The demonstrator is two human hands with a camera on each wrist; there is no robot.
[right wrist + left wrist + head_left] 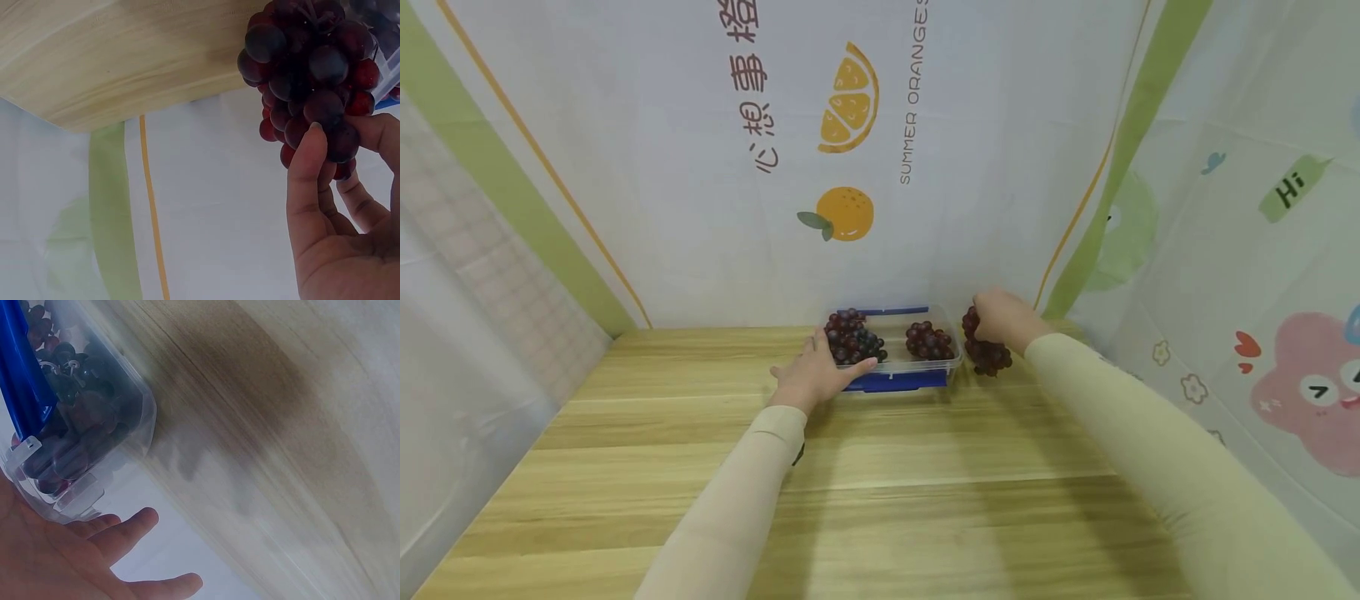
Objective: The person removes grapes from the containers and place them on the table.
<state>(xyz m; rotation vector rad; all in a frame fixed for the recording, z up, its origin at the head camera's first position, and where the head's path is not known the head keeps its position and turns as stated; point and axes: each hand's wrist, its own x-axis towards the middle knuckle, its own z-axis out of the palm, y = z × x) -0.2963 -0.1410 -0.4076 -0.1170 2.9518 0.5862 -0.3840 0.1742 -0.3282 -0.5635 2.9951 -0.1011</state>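
One bunch of dark red grapes [988, 358] is just beside the right end of a clear plastic container [891, 338], pinched between the thumb and fingers of the person's right hand [1002, 318], which reaches over it from above. The left hand [812, 372], fingers spread apart, rests against the container's left end, its thumb stretched along the front rim. Inside, more grapes [852, 339] lie at the left, and a smaller bunch [929, 342] at the right. Both forearms, in pale sleeves [1135, 442], slant inward over a wooden table [880, 483].
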